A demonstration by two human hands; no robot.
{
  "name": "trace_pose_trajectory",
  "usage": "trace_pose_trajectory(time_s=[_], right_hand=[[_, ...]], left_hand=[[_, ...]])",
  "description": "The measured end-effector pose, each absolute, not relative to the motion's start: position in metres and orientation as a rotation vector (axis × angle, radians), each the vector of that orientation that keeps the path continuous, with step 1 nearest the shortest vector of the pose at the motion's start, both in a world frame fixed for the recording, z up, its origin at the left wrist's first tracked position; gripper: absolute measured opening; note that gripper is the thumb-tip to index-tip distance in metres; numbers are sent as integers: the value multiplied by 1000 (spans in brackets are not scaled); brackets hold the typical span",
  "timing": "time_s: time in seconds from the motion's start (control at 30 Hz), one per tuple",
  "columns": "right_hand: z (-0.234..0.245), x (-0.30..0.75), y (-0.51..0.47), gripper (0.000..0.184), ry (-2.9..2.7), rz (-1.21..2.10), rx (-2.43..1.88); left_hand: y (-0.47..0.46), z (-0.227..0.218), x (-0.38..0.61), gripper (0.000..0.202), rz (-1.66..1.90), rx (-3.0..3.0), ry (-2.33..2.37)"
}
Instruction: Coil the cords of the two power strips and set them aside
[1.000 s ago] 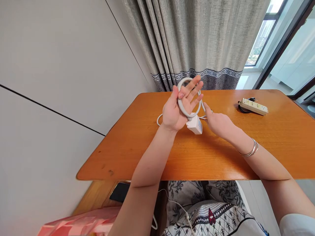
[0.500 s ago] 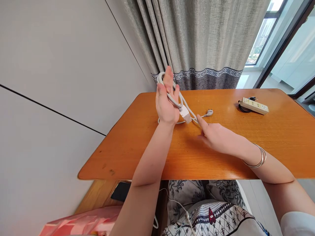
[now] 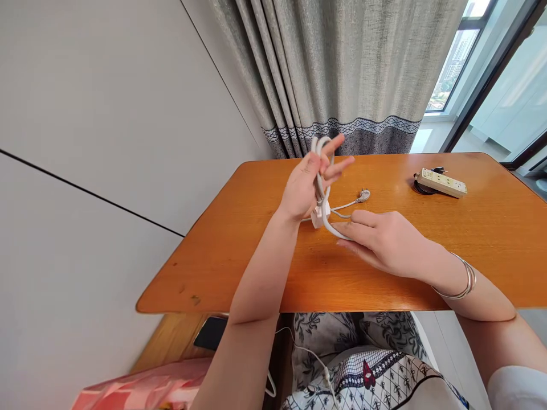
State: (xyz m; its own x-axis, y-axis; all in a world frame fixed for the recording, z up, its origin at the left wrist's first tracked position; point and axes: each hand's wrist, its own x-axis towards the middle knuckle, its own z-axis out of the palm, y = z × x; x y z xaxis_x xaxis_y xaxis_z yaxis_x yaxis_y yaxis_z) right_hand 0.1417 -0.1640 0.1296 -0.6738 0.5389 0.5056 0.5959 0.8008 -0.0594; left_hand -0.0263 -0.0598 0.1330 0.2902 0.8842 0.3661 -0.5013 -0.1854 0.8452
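Note:
My left hand point(image 3: 308, 183) is raised over the orange table point(image 3: 239, 256) with loops of a white cable point(image 3: 319, 171) wound around its palm and fingers. A small white power strip block point(image 3: 317, 216) hangs from the loops just below that hand. My right hand point(image 3: 384, 239) rests low over the table and pinches the free run of the same cable near its bend point(image 3: 333, 230). The cable's plug point(image 3: 364, 195) lies on the table beyond my right hand.
A second cream power strip point(image 3: 441, 183) with a dark coiled cord point(image 3: 421, 188) lies at the table's far right. A grey curtain point(image 3: 342, 74) hangs behind the table, a wall to the left. A dark phone point(image 3: 209, 333) sits below the table edge.
My left hand turned, adding a loop of cable around it. My right hand drew back toward me along the cable, and the slack on the table shortened.

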Motion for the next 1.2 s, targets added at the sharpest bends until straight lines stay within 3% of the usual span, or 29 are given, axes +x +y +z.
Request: trace_pose_trajectory(time_s=[0.2, 0.33, 0.4, 0.57, 0.67, 0.93, 1.2], right_hand=[[136, 161, -144, 37, -2177, -147, -831], [136, 171, -122, 52, -1964, -143, -972], [134, 174, -112, 57, -1973, 31, -960], [125, 173, -98, 45, -1863, 778, -855], [123, 168, -95, 42, -1691, 1006, -813], [124, 161, -95, 46, -1452, 1150, -767], [116, 159, -90, 46, -1386, 1209, -694]], left_hand=[[-76, 128, -19, 37, 842, 1065, 435], [-86, 127, -13, 40, 628, 1017, 410], [-88, 127, -10, 46, 545, 965, 412], [-81, 129, -8, 56, 568, 856, 464], [-76, 130, -9, 51, 593, 902, 477], [-76, 132, -5, 33, 647, 1005, 516], [-83, 138, -5, 46, 588, 904, 489]])
